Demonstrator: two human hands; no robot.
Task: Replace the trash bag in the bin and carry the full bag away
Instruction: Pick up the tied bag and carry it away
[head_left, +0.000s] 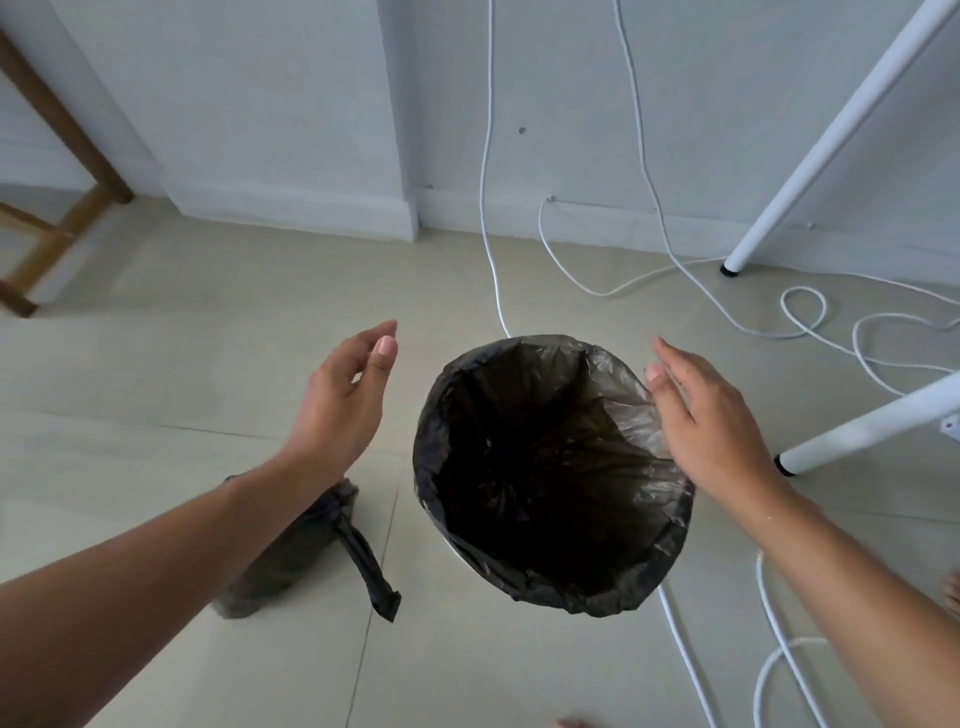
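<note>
The bin (553, 475) sits in the middle of the frame, a little to the right, on the pale tiled floor (208, 364). A dark trash bag (639, 415) lines it, and the top of the bag is folded over the rim all the way round. Inside it looks dark and deep.

The left hand (345, 400) is just to the left of the bin, open wide with the fingers loosely curved. It holds nothing and does not touch the bin. The right hand (711, 426) is at the right edge of the bin, open and flat, also holding nothing. It lies over the crinkly edge of the bag, but it is hard to tell if it really touches.

The full bag (291, 561) lies on the floor at the lower left, partly hidden under the left arm. Its top is tied shut and a dark strip (366, 564) of the bag sticks out toward the bin.

White cables (670, 244) run down the grey wall (260, 104) at the top and curl over the floor on the right. One passes right behind the bin and comes out below it. Two white table legs (831, 135) stand on the right. A brown wooden stool (62, 171) is in the upper left.
</note>
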